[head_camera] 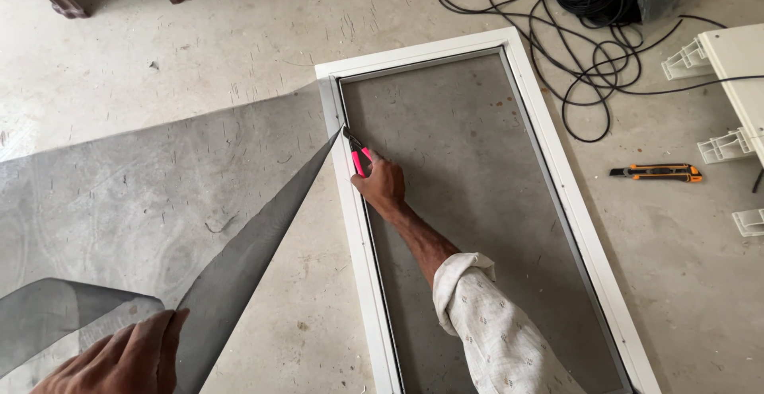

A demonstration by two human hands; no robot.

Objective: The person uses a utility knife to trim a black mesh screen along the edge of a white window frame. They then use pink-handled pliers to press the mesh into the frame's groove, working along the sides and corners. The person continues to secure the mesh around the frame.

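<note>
1. The concrete floor (199, 52) carries everything; there is no tabletop here.
2. A white window frame (549, 147) lies flat on it, its long axis running from the top of the view down towards the lower right, with grey mesh stretched inside.
3. The loose grey mesh strip (239, 267) rises off the frame's left rail as a taut, narrowing band. Its long axis runs from the lower left up to a point at the rail, where it meets the cutter.
4. A tangle of black cord (593, 52) lies beyond the frame's top right corner.
5. The left hand (119, 358), at the bottom left, is clenched on the wide end of the strip, pulling it away from the frame.
6. The right hand (383, 185) rests on the mesh just inside the left rail, grasping the pink-handled cutter (356, 154); it is the hand nearer the cut point.
7. An orange utility knife (659, 173) lies well apart, right of the frame.
</note>
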